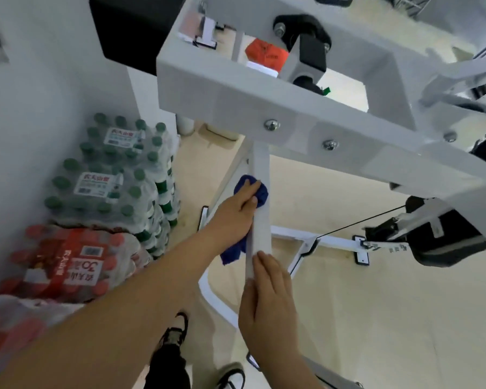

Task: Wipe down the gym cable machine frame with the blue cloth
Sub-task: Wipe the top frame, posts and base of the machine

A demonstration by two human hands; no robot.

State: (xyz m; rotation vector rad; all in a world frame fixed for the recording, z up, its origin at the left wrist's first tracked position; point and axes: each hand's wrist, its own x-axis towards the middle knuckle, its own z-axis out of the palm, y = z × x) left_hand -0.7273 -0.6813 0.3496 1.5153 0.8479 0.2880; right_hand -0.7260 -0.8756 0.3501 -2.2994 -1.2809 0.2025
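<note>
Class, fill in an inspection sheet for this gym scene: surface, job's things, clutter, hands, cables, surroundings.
Surface: white post of the frame, under a bolted crossbeam.
Job's things: blue cloth bunched against the post, with a tail hanging below the hand.
Clutter: green-capped bottle packs beside red-capped packs, left of the frame.
Hands: left hand holds the cloth on the post; right hand rests flat on the post lower down.
Cables: black cable runs taut from the base bar towards the right.
Surroundings: beige floor, pale wall.
</note>
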